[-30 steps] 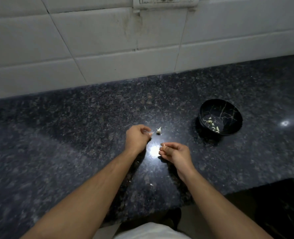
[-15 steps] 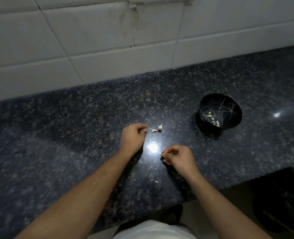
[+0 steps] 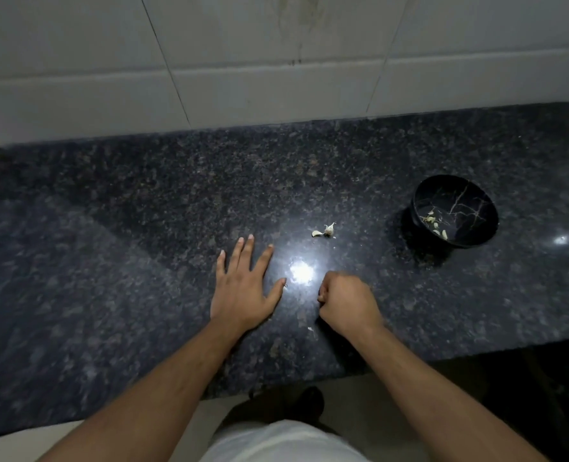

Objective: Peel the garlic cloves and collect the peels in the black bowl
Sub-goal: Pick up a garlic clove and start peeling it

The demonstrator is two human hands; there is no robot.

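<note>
Lay flat-fingered left hand (image 3: 243,288) on bench (image 3: 109,261); curled right hand (image 3: 346,303), contents unseen; risked scattering peels (image 3: 324,231) short of black bowl (image 3: 454,211).

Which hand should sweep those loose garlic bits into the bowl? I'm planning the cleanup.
Probably the left hand: it lies open and flat, near the garlic bits. The right hand is curled.

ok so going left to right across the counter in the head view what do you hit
left hand, flat on the granite counter → right hand, fingers curled → garlic pieces, farther back → black bowl holding peels
</note>
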